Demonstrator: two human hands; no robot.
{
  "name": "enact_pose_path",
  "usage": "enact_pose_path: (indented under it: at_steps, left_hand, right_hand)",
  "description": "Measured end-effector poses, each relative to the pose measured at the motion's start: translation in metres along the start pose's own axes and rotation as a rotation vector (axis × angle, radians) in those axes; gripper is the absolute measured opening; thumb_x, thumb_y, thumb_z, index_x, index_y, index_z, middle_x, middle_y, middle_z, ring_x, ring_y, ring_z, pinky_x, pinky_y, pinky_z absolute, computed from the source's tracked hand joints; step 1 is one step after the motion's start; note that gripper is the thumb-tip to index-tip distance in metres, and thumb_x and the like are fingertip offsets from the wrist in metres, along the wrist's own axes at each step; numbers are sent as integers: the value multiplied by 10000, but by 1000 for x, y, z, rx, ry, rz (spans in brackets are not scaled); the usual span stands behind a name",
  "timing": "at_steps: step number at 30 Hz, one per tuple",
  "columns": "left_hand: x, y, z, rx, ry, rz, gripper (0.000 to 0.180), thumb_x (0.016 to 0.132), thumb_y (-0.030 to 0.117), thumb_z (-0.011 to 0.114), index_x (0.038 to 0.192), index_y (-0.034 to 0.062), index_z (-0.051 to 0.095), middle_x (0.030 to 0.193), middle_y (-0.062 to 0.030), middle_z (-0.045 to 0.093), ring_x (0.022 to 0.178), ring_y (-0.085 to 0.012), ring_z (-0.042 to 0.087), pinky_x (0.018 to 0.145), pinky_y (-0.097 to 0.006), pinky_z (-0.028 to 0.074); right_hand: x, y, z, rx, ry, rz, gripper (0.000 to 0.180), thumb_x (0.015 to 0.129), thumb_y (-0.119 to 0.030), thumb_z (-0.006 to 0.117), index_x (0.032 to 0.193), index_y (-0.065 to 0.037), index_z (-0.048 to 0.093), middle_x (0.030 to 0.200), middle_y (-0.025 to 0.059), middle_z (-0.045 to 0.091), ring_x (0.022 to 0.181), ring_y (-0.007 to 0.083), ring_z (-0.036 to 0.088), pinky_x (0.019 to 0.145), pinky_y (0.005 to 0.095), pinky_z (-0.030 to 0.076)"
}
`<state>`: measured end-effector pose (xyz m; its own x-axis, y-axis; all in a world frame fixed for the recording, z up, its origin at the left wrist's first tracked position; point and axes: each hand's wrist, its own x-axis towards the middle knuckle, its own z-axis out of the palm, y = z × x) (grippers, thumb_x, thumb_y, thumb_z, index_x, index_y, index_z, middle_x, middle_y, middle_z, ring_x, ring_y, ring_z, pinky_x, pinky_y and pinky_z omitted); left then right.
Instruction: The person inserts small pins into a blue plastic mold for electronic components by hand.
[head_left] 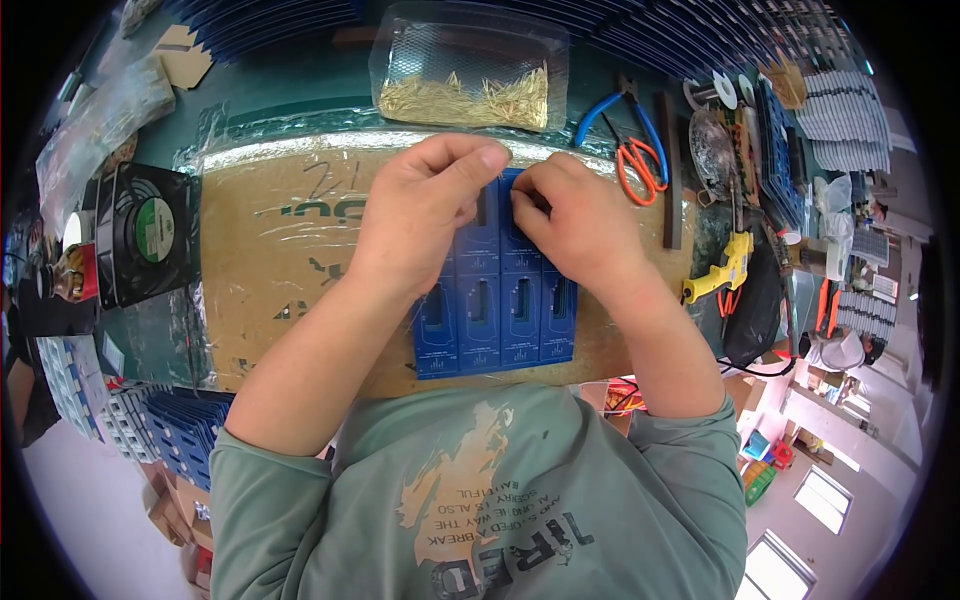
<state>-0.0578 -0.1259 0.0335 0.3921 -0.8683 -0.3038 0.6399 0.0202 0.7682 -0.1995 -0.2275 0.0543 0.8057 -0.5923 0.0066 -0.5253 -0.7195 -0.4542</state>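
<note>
A blue circuit board panel (498, 312) with several slots lies on a brown cardboard sheet (275, 235) in front of me. Over the panel's far left part, my left hand (425, 200) has thumb and forefinger pinched together. Whatever sits in that pinch is too small to make out. Close beside it, my right hand (578, 215) rests at the far right part of the panel, its fingers curled inward and their tips partly hidden. Beyond both hands stands a clear plastic tray (393, 62) with a heap of thin gold-coloured pins (465, 103).
Blue-handled pliers (650, 122) and orange-handled scissors (640, 170) lie at the far right, by a dark bar (671, 170). A yellow glue gun (722, 268) is further right. On the left stands a black fan (148, 232). Stacked blue boards (265, 25) line the back.
</note>
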Motion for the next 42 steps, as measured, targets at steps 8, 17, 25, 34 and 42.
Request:
enact_pose_path:
  at_steps: [8, 17, 25, 34, 42]
  left_hand:
    - [0, 0, -2, 11, -11, 0, 167, 917, 154, 701, 986, 2, 700, 703, 57, 530, 597, -25, 388, 516, -191, 301]
    - [0, -2, -2, -5, -26, -34, 171, 934, 157, 675, 993, -3, 695, 714, 53, 534, 596, -23, 387, 513, -191, 297]
    - [-1, -1, 1, -3, -15, -44, 175, 945, 166, 664, 1000, 2, 689, 722, 52, 539, 592, -24, 385, 515, -191, 291]
    - [-1, -2, -1, 109, 13, -5, 157, 936, 173, 676, 989, 27, 698, 721, 60, 546, 596, -22, 400, 518, -195, 309]
    - [-3, -2, 1, 118, -10, -27, 163, 936, 174, 674, 975, 17, 689, 713, 58, 534, 591, -25, 394, 517, -199, 308]
  right_hand:
    - [-2, -1, -6, -10, -74, 31, 174, 862, -240, 663, 899, -72, 690, 902, 113, 657, 826, 332, 655, 714, 428, 523]
    - [-2, -7, -4, 419, 114, 93, 179, 880, -205, 689, 971, -51, 700, 857, 83, 661, 774, 232, 648, 703, 337, 513]
    - [0, -5, -6, 1004, -229, 395, 223, 918, -205, 694, 1001, 2, 684, 825, -17, 651, 720, 65, 555, 658, 233, 477]
    - [-4, -17, 1, 895, 109, 310, 165, 911, -150, 695, 992, -10, 662, 836, -4, 632, 746, 62, 560, 665, 227, 479]
    - [-6, -10, 8, 799, 230, 148, 152, 916, -125, 676, 985, 0, 624, 964, 38, 637, 769, 90, 589, 669, 245, 492]
